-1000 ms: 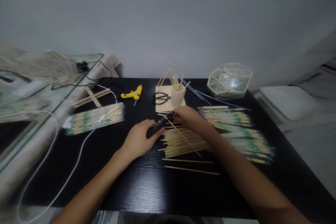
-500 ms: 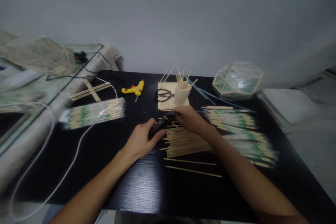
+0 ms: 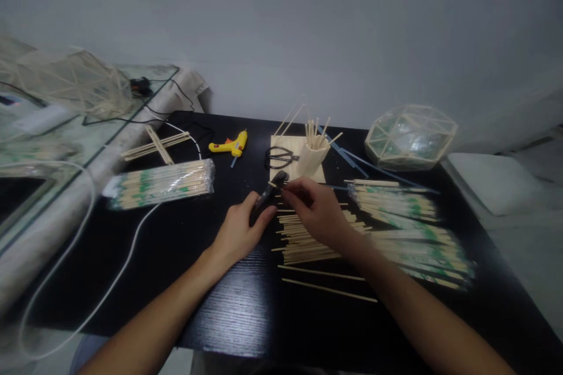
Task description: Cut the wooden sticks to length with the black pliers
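Left hand (image 3: 237, 227) grips a dark tool (image 3: 264, 197) angled toward right hand (image 3: 323, 211), pinching a stick (image 3: 274, 186).

Tabletop (image 3: 229, 316): black, wood-grained, glossy enough to throw back a pale patch of light (grain lines show plainly there). Loose sticks (image 3: 308, 240): pale wood, matt. Square board (image 3: 281, 143): light wood, flat, matt. Stick holder (image 3: 312, 158): pale wood, surface ridged. Glue gun (image 3: 229, 145): yellow plastic, smooth. Stick packets (image 3: 162, 183): clear plastic film, shiny, crinkled at the end. Wall (image 3: 281, 29): grey, matt, smooth in appearance.
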### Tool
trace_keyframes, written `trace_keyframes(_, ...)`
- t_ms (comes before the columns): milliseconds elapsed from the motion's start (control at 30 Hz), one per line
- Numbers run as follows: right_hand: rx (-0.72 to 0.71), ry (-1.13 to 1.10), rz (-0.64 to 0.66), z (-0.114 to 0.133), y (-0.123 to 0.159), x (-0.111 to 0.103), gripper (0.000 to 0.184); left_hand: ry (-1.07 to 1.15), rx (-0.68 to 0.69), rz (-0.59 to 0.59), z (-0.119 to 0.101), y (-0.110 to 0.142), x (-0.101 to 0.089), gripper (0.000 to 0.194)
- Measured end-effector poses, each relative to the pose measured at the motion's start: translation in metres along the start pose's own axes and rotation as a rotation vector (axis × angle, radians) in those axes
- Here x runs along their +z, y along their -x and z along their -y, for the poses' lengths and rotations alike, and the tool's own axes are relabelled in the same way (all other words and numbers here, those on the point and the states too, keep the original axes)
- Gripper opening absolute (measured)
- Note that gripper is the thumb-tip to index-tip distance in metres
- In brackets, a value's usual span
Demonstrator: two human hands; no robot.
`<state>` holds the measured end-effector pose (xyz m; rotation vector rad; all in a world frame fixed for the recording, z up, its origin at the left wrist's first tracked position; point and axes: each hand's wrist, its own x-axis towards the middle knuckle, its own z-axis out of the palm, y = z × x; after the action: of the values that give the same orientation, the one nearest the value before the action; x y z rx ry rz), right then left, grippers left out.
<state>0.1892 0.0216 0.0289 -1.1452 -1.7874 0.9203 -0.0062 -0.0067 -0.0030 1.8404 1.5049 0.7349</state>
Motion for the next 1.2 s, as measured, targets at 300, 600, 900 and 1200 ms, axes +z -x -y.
trace_keyframes(300,-0.179,0.135,-0.013,0.002,0.001,-0.003,0.011,0.005,0.069,-0.036,0.002,0.002,0.001,0.031)
trace_keyframes(600,-0.055,-0.024,0.069,0.004,0.0,-0.007,0.015,-0.028,0.154,-0.058,0.005,0.0,0.0,0.025)
trace_keyframes(900,0.085,-0.29,0.295,0.012,-0.006,-0.017,0.036,-0.048,0.21,-0.004,0.01,-0.004,-0.009,0.027)
trace_keyframes(1200,0.282,-0.558,0.431,0.006,-0.006,-0.016,0.041,-0.028,0.266,0.036,0.013,-0.006,-0.014,0.027)
